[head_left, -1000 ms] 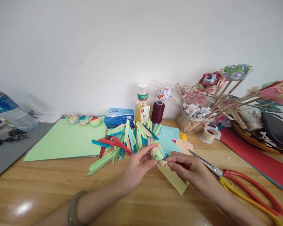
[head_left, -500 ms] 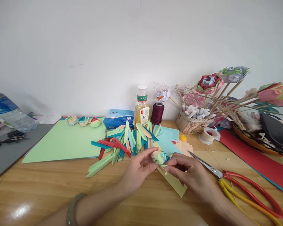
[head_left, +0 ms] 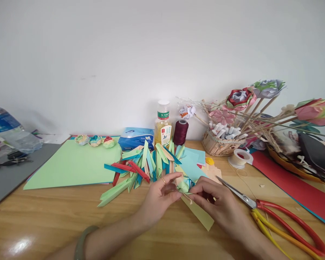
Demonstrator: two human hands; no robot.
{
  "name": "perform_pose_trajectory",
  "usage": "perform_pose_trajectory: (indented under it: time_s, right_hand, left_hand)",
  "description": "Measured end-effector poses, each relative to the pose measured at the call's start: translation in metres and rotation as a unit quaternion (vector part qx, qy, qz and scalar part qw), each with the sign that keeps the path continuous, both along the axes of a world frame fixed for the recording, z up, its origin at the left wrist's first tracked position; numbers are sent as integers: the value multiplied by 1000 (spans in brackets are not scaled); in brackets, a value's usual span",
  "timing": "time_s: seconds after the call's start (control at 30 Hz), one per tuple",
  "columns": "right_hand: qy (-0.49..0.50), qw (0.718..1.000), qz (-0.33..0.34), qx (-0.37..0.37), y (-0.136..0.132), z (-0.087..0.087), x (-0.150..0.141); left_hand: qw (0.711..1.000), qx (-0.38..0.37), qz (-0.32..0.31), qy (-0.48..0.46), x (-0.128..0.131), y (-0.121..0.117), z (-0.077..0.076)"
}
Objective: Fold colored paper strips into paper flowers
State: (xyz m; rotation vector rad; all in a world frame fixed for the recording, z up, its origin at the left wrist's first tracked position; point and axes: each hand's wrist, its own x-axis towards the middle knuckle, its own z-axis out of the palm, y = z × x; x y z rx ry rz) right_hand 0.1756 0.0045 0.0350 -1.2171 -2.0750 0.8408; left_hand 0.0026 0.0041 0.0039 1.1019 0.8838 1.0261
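L hand (head_left: 162,198) has its grip closed on the folded paper flower (head_left: 183,185), R hand (head_left: 219,202) pinching its lower edge, all just above the worktop (head_left: 119,231). Scissors (head_left: 249,200) lie near the R hand, w/ folded strips (head_left: 146,162) behind.

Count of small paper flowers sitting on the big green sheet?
3, in a row along the back edge of the green sheet: cream-and-green flower at left, blue-centred flower in the middle, red-centred flower at right. None looks hidden.
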Motion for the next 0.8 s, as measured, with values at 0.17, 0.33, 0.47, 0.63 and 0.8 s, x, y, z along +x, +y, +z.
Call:
perform_pose_trajectory:
  time_s: [0.17,0.33,0.47,0.63,0.8]
  right_hand:
    - [-17,997,-34,71,-1,-6,0]
    - [15,998,-39,35,-1,-1,2]
    - [81,983,-83,-143,1,4,1]
    - [171,923,-48,-342,2,2,-3]
    - [190,907,-55,-372,1,0,-6]
  left_hand:
    - [1000,-2,-5,-2,1,0,0]
    - [999,28,14,-26,1,1,0]
    - [996,69,48,-34,1,-1,-2]
    - [987,148,56,25,-1,-8,-2]
    - [982,178,49,50,0,-12,0]
